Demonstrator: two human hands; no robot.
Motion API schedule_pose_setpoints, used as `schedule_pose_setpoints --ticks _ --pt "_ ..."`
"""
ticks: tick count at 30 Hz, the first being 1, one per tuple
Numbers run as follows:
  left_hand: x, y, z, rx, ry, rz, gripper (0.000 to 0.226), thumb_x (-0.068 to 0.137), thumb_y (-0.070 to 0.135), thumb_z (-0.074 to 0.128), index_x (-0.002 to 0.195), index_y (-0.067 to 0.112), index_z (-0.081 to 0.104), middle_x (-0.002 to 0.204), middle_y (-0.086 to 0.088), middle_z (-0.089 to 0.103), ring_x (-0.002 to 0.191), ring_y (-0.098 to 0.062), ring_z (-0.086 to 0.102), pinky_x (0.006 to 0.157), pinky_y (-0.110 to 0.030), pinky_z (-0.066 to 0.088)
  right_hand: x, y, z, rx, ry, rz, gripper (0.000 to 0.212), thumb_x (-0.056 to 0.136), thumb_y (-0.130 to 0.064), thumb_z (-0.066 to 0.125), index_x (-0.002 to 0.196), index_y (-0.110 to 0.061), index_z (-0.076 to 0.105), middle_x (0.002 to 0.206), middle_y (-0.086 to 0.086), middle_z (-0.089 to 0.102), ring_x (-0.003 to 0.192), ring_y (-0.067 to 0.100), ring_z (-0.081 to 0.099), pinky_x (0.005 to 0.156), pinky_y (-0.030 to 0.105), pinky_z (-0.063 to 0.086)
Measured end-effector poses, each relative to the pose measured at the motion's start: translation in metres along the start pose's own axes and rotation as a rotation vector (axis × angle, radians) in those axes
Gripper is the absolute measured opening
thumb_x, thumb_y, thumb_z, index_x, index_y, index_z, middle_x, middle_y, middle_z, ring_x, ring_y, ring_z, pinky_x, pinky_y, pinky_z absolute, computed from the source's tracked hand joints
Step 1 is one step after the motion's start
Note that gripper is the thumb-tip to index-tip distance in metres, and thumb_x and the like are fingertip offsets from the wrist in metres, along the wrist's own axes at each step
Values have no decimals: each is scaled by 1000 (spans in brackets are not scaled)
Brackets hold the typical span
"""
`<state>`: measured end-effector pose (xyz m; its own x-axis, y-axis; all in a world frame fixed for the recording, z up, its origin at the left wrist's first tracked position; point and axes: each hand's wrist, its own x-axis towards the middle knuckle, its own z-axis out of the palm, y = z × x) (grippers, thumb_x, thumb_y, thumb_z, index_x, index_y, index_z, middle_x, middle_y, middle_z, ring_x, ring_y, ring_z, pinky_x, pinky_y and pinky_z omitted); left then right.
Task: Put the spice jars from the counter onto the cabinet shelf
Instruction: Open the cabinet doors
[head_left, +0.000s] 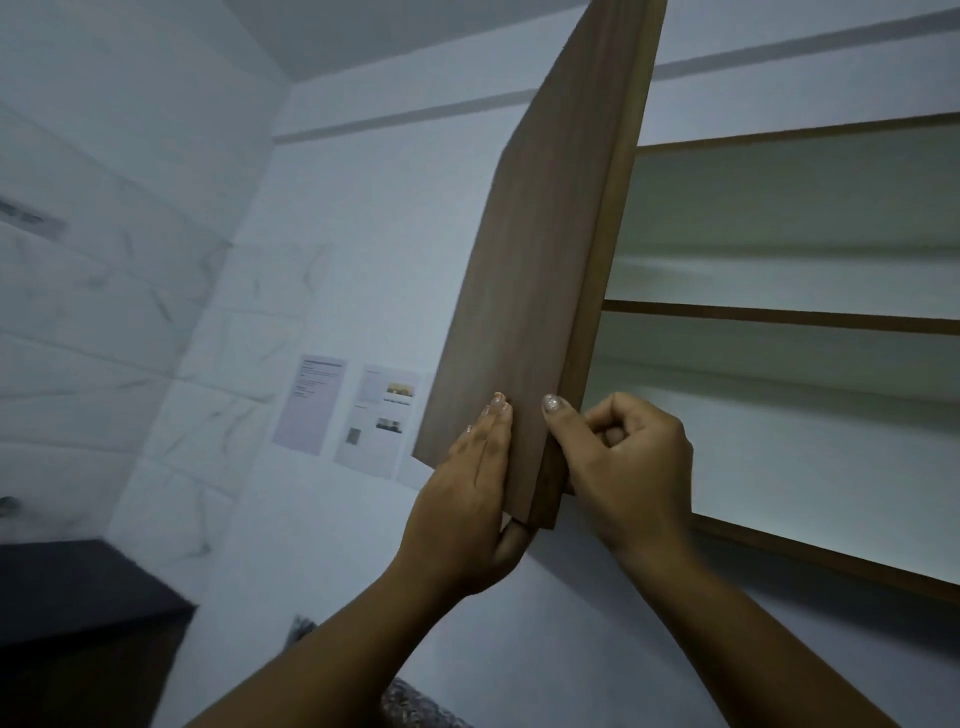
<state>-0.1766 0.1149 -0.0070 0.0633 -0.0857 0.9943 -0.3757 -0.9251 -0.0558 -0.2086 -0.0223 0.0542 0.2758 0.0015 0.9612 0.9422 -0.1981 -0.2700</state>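
Up close, the left hand (467, 499) lies with its fingers flat on the outer face of the cabinet door (535, 260), thumb hooked under the bottom corner. Just beside it, the right hand (623, 467) grips the door's edge, thumb in front and fingers curled behind. The door stands swung out. Past it, the cabinet shelf (779, 314) crosses the pale interior. Farther left, two printed sheets (363, 410) hang on the wall.
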Motion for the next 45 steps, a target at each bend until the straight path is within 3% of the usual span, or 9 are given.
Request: schedule_pose_setpoints --ticks 3,8,12,18,23,29,33,39,45 --pt "-5 -13 -29 -60 34 -24 70 82 32 50 140 -5 34 141 -17 47 127 -27 50 94 -35 52 -8 -20 24 52 -62 -30 24 75 -37 68 64 -19 57 46 -2 54 46 11 56 47 26 50" --pt "-13 -37 -78 -109 142 -66 41 81 28 51 118 9 59 97 2 70 74 -11 66 57 -28 56 -19 -46 75 114 -149 -45 21 79 -42 68 88 -25 61 53 -9 59 55 5 61 55 24 51" --pt "-22 -60 -114 -168 190 -248 36 74 33 53 102 14 66 69 18 63 60 -7 62 52 -27 53 -26 -56 117 169 -235 -65 34 78 -50 64 104 -30 56 97 -9 63 85 7 59 71 30 54" --pt "-29 -95 -148 -314 293 -523 11 73 17 58 63 22 59 53 13 63 50 -3 58 49 -17 48 -40 -66 178 201 -458 -81 72 82 -52 59 144 -36 26 148 -5 30 126 9 39 95 22 41" --pt "-36 -141 -178 -514 299 -700 22 71 12 70 93 12 71 85 -10 74 82 -27 71 73 -41 59 -52 -66 233 121 -610 -103 70 89 -56 43 146 -47 4 160 -3 -1 147 20 9 113 40 31" --pt "-36 -178 -190 -654 316 -860 26 80 0 66 104 10 67 94 -13 72 87 -28 70 70 -28 58 -49 -52 271 -31 -659 -182 63 95 -50 33 149 -40 0 160 -6 -8 148 20 0 116 42 22" --pt "-36 -201 -194 -686 334 -928 30 78 1 68 109 1 64 100 -23 69 88 -36 69 76 -35 59 -50 -41 291 -154 -715 -237 69 98 -42 35 148 -35 -13 157 -7 -21 147 17 -11 118 42 17" --pt "-39 -221 -193 -717 303 -897 32 82 4 66 114 3 63 102 -21 70 93 -33 69 85 -42 56 -52 -36 308 -227 -673 -286 78 98 -40 39 145 -31 -23 156 -6 -24 147 19 -13 118 38 15" --pt "-46 -202 -178 -557 341 -870 27 86 20 63 112 12 62 96 -11 71 84 -23 71 71 -27 59 -58 -31 296 -278 -688 -271 86 93 -54 38 143 -30 -28 155 -3 -27 145 18 -19 119 41 7"
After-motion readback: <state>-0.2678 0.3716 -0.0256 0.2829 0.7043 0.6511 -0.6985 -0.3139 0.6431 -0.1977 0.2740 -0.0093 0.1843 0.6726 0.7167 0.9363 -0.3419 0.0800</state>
